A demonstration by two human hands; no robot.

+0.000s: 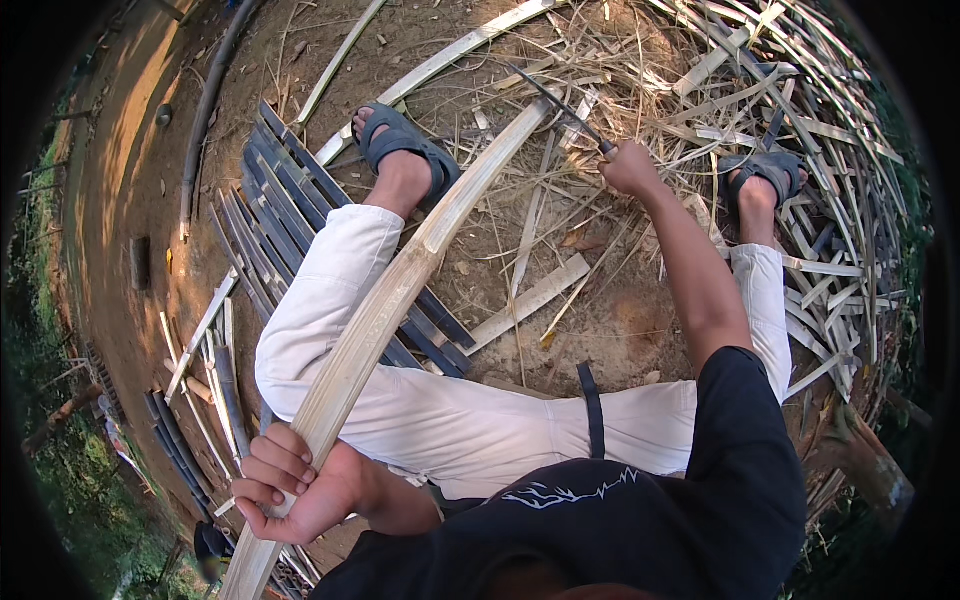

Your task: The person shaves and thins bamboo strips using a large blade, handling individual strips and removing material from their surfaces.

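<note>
A long pale split bamboo strip [395,285] runs slantwise from the lower left up to the top middle, lying across my left thigh. My left hand [300,485] is wrapped round its near part, fingers curled over the edge. At the far right of the strip, my right hand [630,168] is closed on the handle of a knife [575,118] with a long, dark, narrow blade. The blade crosses the strip's far end and seems to touch it there. The knife's handle is mostly covered by my fingers.
Dark-skinned bamboo slats [285,195] lie side by side at left, beside my sandalled left foot [400,160]. Thin shavings [640,80] litter the ground ahead. A large heap of pale strips [840,190] curves along the right, around my right foot [758,180]. A pole [208,110] lies far left.
</note>
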